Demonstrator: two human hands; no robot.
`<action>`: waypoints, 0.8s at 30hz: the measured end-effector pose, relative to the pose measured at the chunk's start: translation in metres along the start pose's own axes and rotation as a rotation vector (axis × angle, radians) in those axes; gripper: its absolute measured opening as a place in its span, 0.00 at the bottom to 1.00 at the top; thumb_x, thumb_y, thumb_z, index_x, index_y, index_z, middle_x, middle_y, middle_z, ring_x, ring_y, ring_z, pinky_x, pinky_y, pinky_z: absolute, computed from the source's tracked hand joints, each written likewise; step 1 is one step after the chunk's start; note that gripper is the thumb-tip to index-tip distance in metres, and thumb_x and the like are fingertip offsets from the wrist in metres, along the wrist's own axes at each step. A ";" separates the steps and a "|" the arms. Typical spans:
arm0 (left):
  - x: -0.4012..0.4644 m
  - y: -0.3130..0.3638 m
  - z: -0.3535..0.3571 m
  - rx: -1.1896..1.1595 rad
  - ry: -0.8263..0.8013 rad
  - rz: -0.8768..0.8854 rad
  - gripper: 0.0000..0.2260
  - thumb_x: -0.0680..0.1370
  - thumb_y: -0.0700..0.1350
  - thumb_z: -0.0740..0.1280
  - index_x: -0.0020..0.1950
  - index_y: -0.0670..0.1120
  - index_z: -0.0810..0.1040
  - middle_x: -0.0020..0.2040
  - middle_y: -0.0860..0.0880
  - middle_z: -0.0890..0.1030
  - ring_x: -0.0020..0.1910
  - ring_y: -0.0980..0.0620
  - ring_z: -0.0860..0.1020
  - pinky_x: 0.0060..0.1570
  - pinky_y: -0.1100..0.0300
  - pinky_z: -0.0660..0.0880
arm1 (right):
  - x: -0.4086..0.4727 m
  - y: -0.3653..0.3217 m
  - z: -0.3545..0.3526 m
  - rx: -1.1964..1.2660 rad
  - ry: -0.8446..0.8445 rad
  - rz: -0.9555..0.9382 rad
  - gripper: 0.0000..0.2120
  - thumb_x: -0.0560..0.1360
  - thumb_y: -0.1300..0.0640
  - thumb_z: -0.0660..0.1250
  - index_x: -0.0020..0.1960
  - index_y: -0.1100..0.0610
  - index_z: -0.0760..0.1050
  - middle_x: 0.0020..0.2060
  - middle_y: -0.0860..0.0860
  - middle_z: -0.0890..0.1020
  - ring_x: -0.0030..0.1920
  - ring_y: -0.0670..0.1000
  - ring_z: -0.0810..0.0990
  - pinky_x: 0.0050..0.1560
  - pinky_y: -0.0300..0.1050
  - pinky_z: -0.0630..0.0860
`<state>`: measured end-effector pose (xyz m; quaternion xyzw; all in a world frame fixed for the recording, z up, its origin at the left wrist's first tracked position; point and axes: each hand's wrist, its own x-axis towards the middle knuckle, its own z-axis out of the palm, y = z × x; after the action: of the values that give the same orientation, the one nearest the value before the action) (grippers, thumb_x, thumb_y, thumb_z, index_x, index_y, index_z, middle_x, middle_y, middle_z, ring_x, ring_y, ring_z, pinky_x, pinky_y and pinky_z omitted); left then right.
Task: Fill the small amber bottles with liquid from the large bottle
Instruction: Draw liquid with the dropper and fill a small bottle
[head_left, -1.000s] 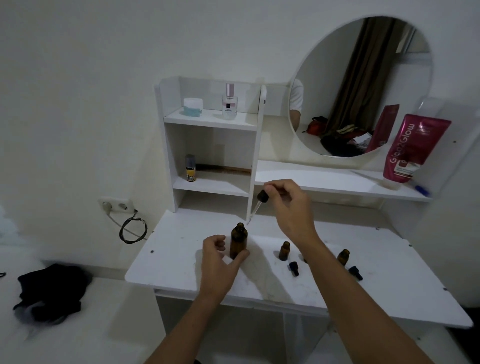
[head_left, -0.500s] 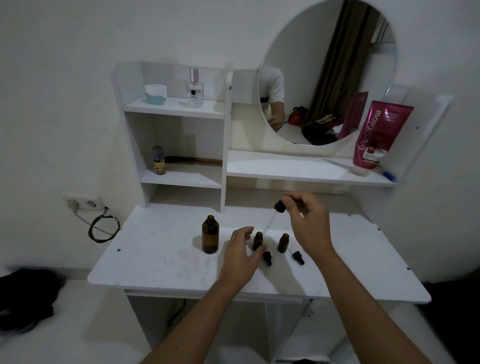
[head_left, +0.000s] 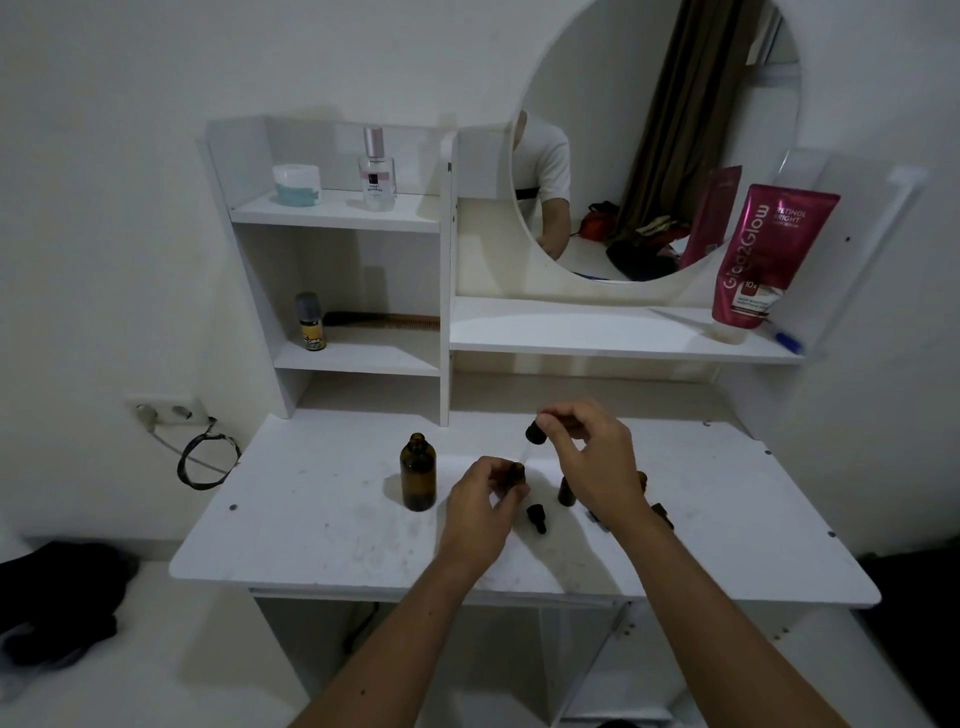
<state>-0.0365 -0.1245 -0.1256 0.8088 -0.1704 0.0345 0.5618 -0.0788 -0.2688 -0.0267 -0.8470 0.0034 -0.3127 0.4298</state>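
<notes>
We hold the small amber glass bottle (head_left: 515, 475) upright on the white dressing table (head_left: 311, 519), our left hand (head_left: 480, 512) curled round its body, while our right hand (head_left: 592, 457) pinches the black rubber bulb of a glass-tubed dropper (head_left: 534, 434) just above it, the tube slanting down toward the bottle's open mouth. The large amber glass bottle (head_left: 418, 473) stands uncapped just to the left, apart from both hands. As we judge it, filling is at an early stage — this looks like the first small bottle being dosed; a second small amber bottle (head_left: 566, 491) waits beside our right wrist, another is mostly hidden behind it, and a loose black dropper cap (head_left: 536, 518) lies on the table between the hands. How much liquid any bottle holds we cannot tell. Compared with half a second ago, our left hand has closed from a loose reach onto the small bottle, and the dropper has come down closer to its neck — the large bottle has not moved.
</notes>
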 end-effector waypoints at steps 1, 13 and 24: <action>0.000 0.000 0.000 -0.006 -0.004 -0.003 0.08 0.79 0.45 0.72 0.58 0.53 0.80 0.53 0.60 0.82 0.53 0.63 0.80 0.53 0.71 0.75 | -0.001 0.002 0.003 -0.009 -0.024 -0.006 0.04 0.79 0.59 0.71 0.51 0.56 0.84 0.45 0.46 0.85 0.47 0.41 0.83 0.49 0.28 0.75; 0.001 -0.001 0.001 0.017 -0.017 -0.003 0.09 0.80 0.46 0.71 0.59 0.53 0.79 0.54 0.60 0.82 0.54 0.61 0.80 0.56 0.70 0.75 | -0.003 0.005 0.020 -0.049 -0.002 -0.067 0.07 0.77 0.65 0.71 0.42 0.57 0.82 0.38 0.46 0.84 0.40 0.44 0.84 0.45 0.31 0.76; 0.001 -0.004 0.001 -0.012 -0.022 -0.009 0.08 0.80 0.47 0.71 0.58 0.54 0.79 0.54 0.60 0.83 0.54 0.61 0.81 0.59 0.65 0.78 | -0.004 0.007 0.023 -0.103 -0.012 -0.039 0.06 0.78 0.64 0.71 0.45 0.56 0.83 0.41 0.45 0.84 0.44 0.42 0.83 0.48 0.29 0.76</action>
<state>-0.0343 -0.1244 -0.1298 0.8065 -0.1730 0.0222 0.5649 -0.0682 -0.2554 -0.0439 -0.8698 0.0006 -0.3155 0.3794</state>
